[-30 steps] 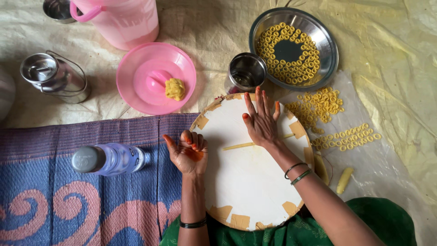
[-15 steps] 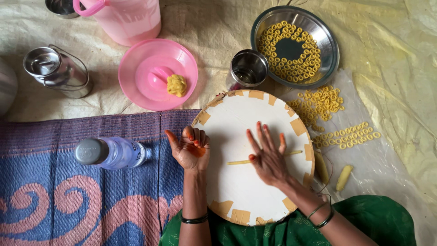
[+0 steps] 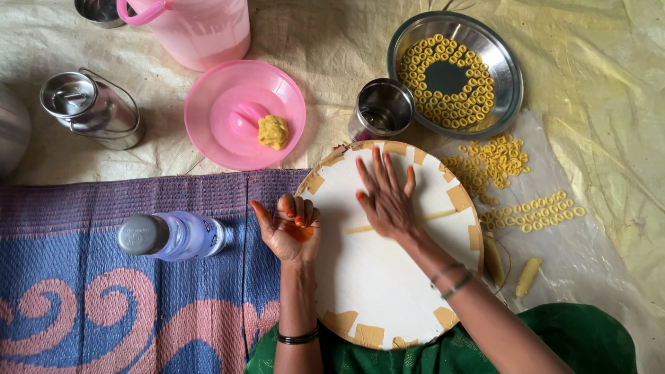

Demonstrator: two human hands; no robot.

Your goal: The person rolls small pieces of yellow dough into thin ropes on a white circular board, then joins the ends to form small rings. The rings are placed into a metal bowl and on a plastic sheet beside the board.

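Floor setting: cream plastic sheet far and right, purple-blue woven mat near left.

Work surface: round white board with tan patches on its rim, resting against the person's lap.

Right hand: flat, fingers spread, palm pressed on a thin yellow dough strand lying across the board; grips nothing.

Left hand: at the board's left edge, palm up, fingers curled loosely; whether it holds dough I cannot tell.

Progress, as I judge it: many finished yellow rings in the steel bowl far right, more rings loose on the sheet beside the board; a dough lump on the pink lid remains unrolled.

Containers: clear bottle with grey cap lying on the mat, left; small steel cup; lidded steel can far left; pink jug far. No legible label noted.
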